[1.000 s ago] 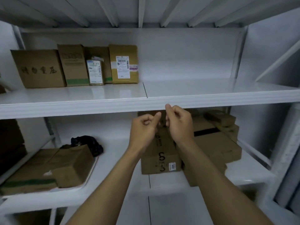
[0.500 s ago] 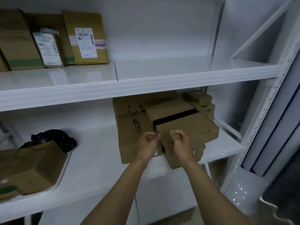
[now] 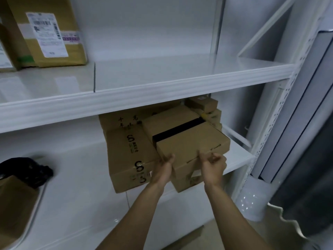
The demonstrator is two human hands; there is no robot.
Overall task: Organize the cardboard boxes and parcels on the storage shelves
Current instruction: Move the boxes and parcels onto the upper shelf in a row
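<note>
The view has closed in on the lower shelf [image 3: 81, 186], where the taped box [image 3: 191, 141] tops the stack at its right end. Both hands, earlier fists in mid-air, now meet its front. The left hand [image 3: 163, 166] clasps the left corner, its fingers hidden behind it. The right hand [image 3: 213, 164] curls against the face, and I cannot tell whether it grips.

Centre right of the frame, on the lower shelf [image 3: 81, 186]: stacked cardboard boxes [image 3: 129, 152], topmost a taped box [image 3: 191, 141] with a black strip across its lid. Left hand [image 3: 163, 170] against that box's front left corner, thumb on the front face, fingers hidden. Right hand [image 3: 213, 166] close by, fingers curled at the front face. Upper left: labelled parcel [image 3: 50, 33] upright on the upper shelf [image 3: 162, 91].
</note>
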